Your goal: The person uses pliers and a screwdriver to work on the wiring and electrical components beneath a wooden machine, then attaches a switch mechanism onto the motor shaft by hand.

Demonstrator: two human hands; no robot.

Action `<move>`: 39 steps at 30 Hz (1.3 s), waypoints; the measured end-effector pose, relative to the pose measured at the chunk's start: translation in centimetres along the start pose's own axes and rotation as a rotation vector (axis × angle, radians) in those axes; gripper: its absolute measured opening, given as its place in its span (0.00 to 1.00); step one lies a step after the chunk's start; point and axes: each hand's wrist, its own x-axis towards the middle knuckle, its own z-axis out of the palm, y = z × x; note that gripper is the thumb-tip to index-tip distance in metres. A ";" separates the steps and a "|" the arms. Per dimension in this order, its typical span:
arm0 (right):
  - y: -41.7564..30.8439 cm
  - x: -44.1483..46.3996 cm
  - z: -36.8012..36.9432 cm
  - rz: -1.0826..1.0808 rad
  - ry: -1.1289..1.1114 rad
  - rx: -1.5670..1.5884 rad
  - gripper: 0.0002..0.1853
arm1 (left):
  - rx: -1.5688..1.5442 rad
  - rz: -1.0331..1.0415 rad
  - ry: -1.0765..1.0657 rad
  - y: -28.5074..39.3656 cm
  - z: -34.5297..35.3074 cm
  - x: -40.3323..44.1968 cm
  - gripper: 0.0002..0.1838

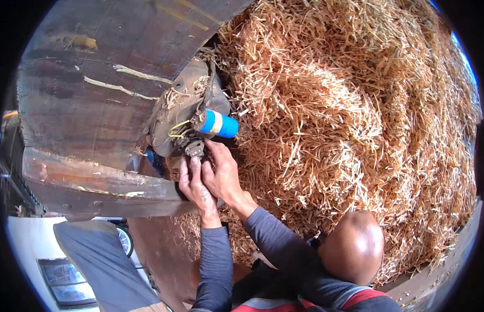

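A small, dirt-caked metal fitting (pixel 194 149) sits at the fingertips of both hands. My left hand (pixel 196 190) is closed, its fingertips pressed against the lower side of the fitting. From the right, my right hand (pixel 225 176) closes around the same piece, with its index finger reaching up along the side. Just above lies a blue cylinder (pixel 227 126) with a tan band around it. A yellow wire (pixel 177 128) loops out to the left of the cylinder. Behind them is a grey, dirty plate-like part (pixel 182 101) with fibres on it.
A large heap of shredded, straw-like fibre (pixel 315 114) rises on the right. A big worn metal panel (pixel 96 88) with a rusty lower beam (pixel 107 179) stands on the left. My bare knee (pixel 354 247) is at lower right. Dark cloth (pixel 107 265) hangs at lower left.
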 end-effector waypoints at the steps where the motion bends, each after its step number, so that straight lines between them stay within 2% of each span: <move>1: 0.0 0.1 -0.1 0.023 -0.007 0.016 0.27 | 0.044 0.026 0.008 -0.1 0.1 0.0 0.19; 4: 0.1 0.0 -0.2 0.107 -0.044 0.051 0.26 | 0.078 0.053 0.013 0.1 0.6 -0.3 0.21; 6: 0.4 -0.2 0.2 0.279 0.004 0.297 0.26 | 0.065 0.065 0.051 0.2 0.8 -0.3 0.24; 7: 0.9 -0.2 0.3 0.196 0.039 0.279 0.28 | 0.097 0.060 0.026 0.1 0.4 -0.1 0.26; 8: 1.4 -0.4 0.5 0.204 0.043 0.249 0.27 | 0.096 0.044 0.043 0.1 0.3 -0.1 0.27; 11: 1.5 -0.2 0.4 -0.087 0.124 -0.006 0.26 | 0.219 0.132 0.065 0.3 0.2 0.1 0.21; 12: 1.4 0.0 0.3 -0.118 0.110 -0.016 0.25 | 0.070 0.057 0.060 0.2 0.3 0.0 0.21; 14: 0.2 -0.1 0.2 -0.016 0.023 0.032 0.24 | 0.051 0.031 0.041 0.2 -0.1 0.0 0.22; 15: 0.4 -0.1 0.1 -0.061 0.021 -0.026 0.24 | 0.007 0.027 0.077 0.2 0.3 -0.1 0.22; 18: -0.4 0.6 -0.1 0.012 0.008 -0.056 0.22 | -0.069 0.026 0.104 0.2 0.2 0.0 0.22; 21: -0.7 1.1 -0.2 0.130 -0.016 0.072 0.22 | -0.356 -0.050 0.025 -1.3 -0.6 0.6 0.21; 24: -1.2 1.5 -0.1 0.223 -0.033 0.218 0.22 | -0.414 -0.076 0.035 -1.1 -0.5 0.5 0.18; 25: -1.6 1.6 0.0 0.216 -0.022 0.155 0.21 | -0.447 -0.074 0.036 -1.6 -0.5 0.7 0.20; 26: -2.0 1.7 0.2 0.234 -0.006 0.186 0.20 | -0.472 -0.116 0.035 -1.7 -0.5 0.7 0.16; 28: -2.9 2.1 0.4 0.338 -0.012 0.176 0.19 | -0.633 -0.376 0.113 -2.1 -0.9 0.8 0.16; 30: -2.2 2.2 0.5 0.311 0.013 0.074 0.21 | -0.785 -0.443 0.065 -5.0 -1.3 1.5 0.16; 32: -3.8 1.8 1.3 0.294 0.028 0.119 0.21 | -0.929 -0.506 0.005 -5.8 -1.4 1.7 0.16; 34: -2.9 1.9 1.4 0.247 0.017 0.061 0.20 | -0.978 -0.388 -0.017 -6.4 -1.0 1.7 0.16; 36: -2.8 1.7 1.5 0.231 0.037 0.092 0.21 | -0.993 -0.388 0.002 -8.3 -0.7 1.7 0.15; 38: -2.7 1.8 1.4 0.190 0.018 0.017 0.21 | -0.972 -0.358 -0.113 -8.5 -0.7 1.8 0.15; 39: -2.6 1.8 1.4 0.121 0.015 -0.127 0.22 | -0.991 -0.383 -0.064 -8.5 -0.3 1.8 0.19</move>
